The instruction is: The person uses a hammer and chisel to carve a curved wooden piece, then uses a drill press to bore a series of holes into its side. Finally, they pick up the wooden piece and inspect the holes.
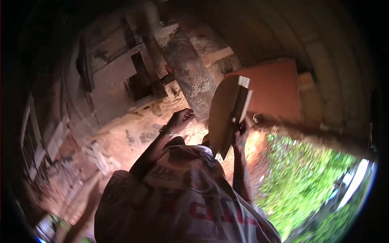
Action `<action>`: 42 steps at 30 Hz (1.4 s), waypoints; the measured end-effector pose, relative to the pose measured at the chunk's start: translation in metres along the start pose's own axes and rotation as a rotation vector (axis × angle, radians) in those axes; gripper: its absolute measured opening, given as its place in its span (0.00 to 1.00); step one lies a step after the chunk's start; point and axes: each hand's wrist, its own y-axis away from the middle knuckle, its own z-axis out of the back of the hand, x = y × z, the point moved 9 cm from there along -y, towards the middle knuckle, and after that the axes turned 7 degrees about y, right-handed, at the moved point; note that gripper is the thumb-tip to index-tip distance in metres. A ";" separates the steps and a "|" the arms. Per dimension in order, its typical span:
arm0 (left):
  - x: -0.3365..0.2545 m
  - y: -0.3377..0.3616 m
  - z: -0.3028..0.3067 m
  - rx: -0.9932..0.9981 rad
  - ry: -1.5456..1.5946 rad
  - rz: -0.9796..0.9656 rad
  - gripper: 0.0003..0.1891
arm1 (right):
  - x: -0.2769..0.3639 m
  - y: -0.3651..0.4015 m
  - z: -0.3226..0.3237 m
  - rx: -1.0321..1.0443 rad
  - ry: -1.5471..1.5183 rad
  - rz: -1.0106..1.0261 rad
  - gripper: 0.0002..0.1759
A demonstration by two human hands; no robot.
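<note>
My right hand (242, 131) grips the edge of a wooden piece (222, 109) made of a broad curved brown panel with pale narrow strips along its right side. The piece stands upright in front of my body, its lower end close to my shirt. To the left of it, my left hand (181, 120) is raised in front of a dark workbench plank (190, 69), with its fingers curled. Whether anything small lies in those fingers is too dim to tell. Nothing visibly links the left hand to the panel.
A reddish-brown board (279, 91) leans behind the panel at the right. A dusty table with a dark opening (141, 77) stands at the upper left. Wood offcuts (99, 157) lie on the reddish ground at the left. Green grass (300, 174) shows at the lower right.
</note>
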 end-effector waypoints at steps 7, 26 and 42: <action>0.164 0.090 -0.031 -0.828 -0.041 0.405 0.15 | -0.019 -0.168 -0.095 0.455 0.611 0.646 0.33; 0.236 0.175 -0.123 -0.575 -0.218 0.700 0.15 | -0.196 -0.101 -0.193 0.804 0.946 0.928 0.38; 0.391 0.163 0.089 -0.599 0.415 0.577 0.19 | -0.142 -0.215 -0.243 0.476 1.211 0.719 0.64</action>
